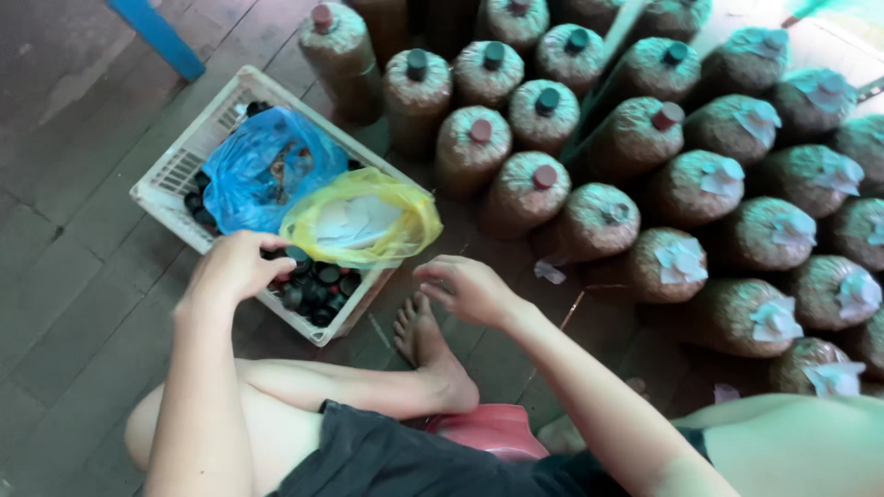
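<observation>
seated person's left hand (235, 267) dips curled into a white basket (170, 170) of small dark caps (318, 281), likely light, rigid, pinchable by the rim, grip hidden; right hand (470, 290) hovers loosely open, empty.
</observation>
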